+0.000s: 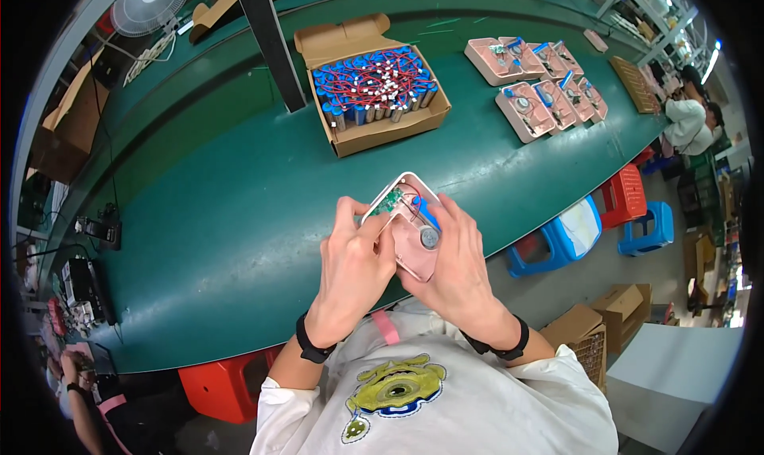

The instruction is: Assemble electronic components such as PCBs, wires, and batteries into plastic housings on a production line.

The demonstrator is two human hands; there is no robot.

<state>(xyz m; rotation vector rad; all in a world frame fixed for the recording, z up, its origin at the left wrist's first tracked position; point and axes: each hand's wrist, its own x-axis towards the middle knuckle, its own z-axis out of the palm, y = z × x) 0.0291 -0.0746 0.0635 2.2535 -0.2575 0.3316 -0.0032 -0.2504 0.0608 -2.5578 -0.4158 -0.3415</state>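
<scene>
Both my hands hold a pink open device shell [415, 230] above the near edge of the green workbench [239, 208]. Inside it I see a small green circuit board, red wires, a blue cylinder cell and a round metal part. My left hand [350, 268] grips its left side, with the fingertips pressing near the circuit board. My right hand [458, 260] cups the right side and underside. A black band sits on each wrist.
A cardboard box [374, 85] of blue cells with red wires stands beyond my hands. Several more pink shells [537, 77] lie at the back right. A black post [270, 41] rises left of the box. Blue and red stools [605, 216] stand right of the bench. Other people sit at the far right and lower left.
</scene>
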